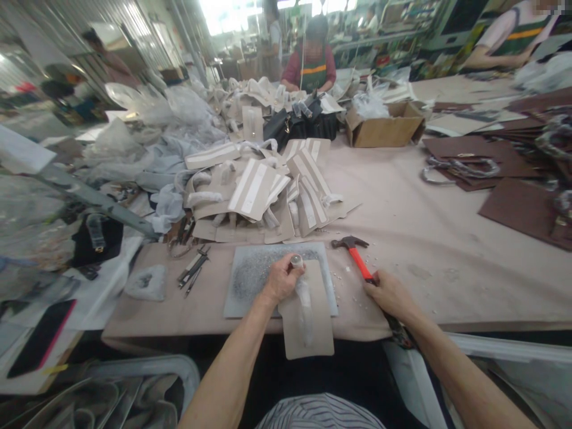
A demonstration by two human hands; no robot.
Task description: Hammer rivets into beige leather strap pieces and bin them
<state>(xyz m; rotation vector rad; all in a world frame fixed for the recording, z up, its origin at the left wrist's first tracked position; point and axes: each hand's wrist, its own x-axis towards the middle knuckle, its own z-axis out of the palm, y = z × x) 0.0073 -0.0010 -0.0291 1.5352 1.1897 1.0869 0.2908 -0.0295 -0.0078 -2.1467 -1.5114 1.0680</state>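
Observation:
My left hand [282,279] is closed, thumb and fingers pinching a short round piece with a shiny metal top [296,260], whose exact kind I cannot make out. It stands at the upper edge of a beige bag panel [319,325]. A handle wrapped in clear plastic [304,304] lies along this panel. Part of the panel rests on a worn grey metal plate [241,307], and its lower end hangs past the table edge. To the right, my right hand [391,293] grips a claw hammer [357,262] by its red and black handle, the head lying low over the table.
Beyond the plate is a heap of beige bag panels [254,190]. Small pale bits [370,262] lie around the hammer. Calipers [194,266] are at left, a cardboard box [384,128] behind, brown panels [527,208] at right. A co-worker [310,62] sits across the table.

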